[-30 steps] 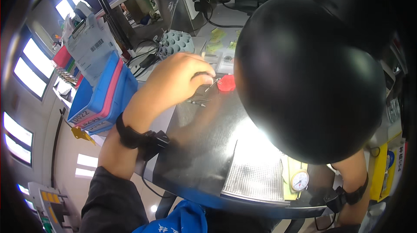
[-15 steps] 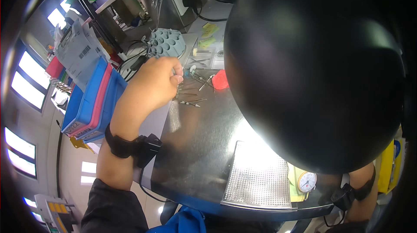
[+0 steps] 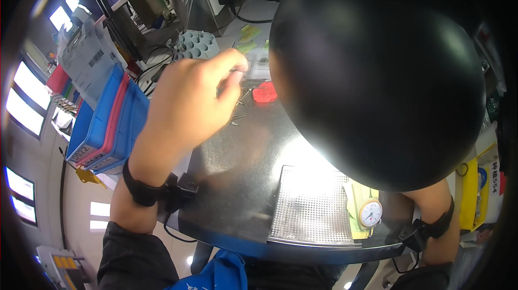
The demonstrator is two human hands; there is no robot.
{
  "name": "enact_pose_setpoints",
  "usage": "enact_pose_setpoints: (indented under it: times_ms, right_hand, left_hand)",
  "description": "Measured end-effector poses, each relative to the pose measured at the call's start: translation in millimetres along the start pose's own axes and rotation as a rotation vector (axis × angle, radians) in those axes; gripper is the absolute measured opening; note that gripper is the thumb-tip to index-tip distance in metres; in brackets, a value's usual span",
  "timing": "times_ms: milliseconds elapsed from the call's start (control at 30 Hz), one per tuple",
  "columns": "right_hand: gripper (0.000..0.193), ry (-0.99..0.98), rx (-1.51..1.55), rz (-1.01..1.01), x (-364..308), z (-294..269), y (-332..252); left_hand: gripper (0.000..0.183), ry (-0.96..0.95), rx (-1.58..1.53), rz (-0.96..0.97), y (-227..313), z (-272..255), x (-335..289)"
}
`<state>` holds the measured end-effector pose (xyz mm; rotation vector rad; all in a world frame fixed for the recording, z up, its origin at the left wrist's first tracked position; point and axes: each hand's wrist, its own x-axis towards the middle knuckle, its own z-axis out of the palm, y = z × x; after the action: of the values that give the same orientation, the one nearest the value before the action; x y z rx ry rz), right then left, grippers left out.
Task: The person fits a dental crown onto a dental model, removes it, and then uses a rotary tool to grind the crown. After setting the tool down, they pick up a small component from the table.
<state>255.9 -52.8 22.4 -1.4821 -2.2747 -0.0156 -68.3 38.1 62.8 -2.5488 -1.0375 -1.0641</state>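
Note:
My left hand point(image 3: 197, 95) is raised over the far left of the metal worktop, thumb and forefinger brought together. What sits in that pinch, if anything, is too small or blurred to make out. Just past the fingertips lies a red lump point(image 3: 265, 92), with several thin metal tool bits point(image 3: 240, 104) beside it, partly covered by the hand. A large black dome point(image 3: 377, 79) fills the upper right and hides my right hand; only the right forearm point(image 3: 431, 203) with its strap shows below the dome's edge.
A perforated metal sheet point(image 3: 307, 209) lies at the front, beside yellow paper and a round dial gauge point(image 3: 370, 213). Stacked blue and pink bins point(image 3: 108, 122) stand at left. A grey holder with round holes point(image 3: 197, 45) is behind my left hand. Yellow bin point(image 3: 472, 193) at right.
My left hand has lifted away from the loose tool bits and come nearer and slightly right, fingers still pinched. The whole view has shifted a little; my right hand stays hidden.

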Motion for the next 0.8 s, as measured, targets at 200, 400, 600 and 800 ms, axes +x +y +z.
enact_pose_setpoints:
  times_ms: [200,400,600,800]
  right_hand:
    - [0.039,-0.149,-0.001,0.071,-13,-9,-10]
    - [0.031,-0.193,0.022,0.11,-7,-15,-17]
    - [0.042,-0.257,0.087,0.2,-7,-12,-14]
    - [0.03,-0.058,0.156,0.022,-4,0,-6]
  left_hand:
    - [0.018,-0.073,-0.151,0.055,9,22,-11]
    - [0.015,-0.247,-0.007,-0.043,-15,25,-7]
    - [0.011,-0.315,0.078,-0.151,-13,19,-7]
    - [0.006,-0.023,-0.228,0.094,14,24,-9]
